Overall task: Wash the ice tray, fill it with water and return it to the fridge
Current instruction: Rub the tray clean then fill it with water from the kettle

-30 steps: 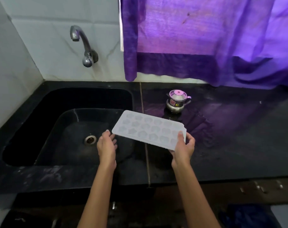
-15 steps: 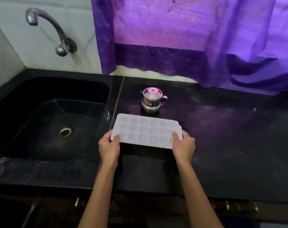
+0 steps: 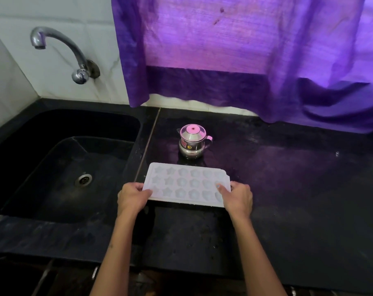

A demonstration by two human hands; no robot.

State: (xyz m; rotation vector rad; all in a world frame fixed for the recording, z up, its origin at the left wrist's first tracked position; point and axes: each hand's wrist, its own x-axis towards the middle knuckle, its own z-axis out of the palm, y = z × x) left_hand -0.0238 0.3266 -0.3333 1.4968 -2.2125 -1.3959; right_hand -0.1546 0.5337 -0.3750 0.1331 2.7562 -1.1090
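Head view, place: a black stone counter (image 3: 288, 189) with a black sink (image 3: 32, 150) on the left; purple curtain (image 3: 224, 50) far behind.
Ice tray: the ice tray (image 3: 187, 184) is over the counter, just right of the sink, level.
Hands: left hand (image 3: 132, 197) closed on the left end, right hand (image 3: 238, 197) closed on the right end, thumbs on top.
Step advice: probably keep it level and move slowly.
Around: a small steel pot (image 3: 193, 142) stands just beyond the tray; the tap (image 3: 59, 45) is far left, not running.

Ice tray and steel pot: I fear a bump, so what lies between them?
Nothing: in the head view only a bare strip of black counter separates the ice tray from the pot behind it.
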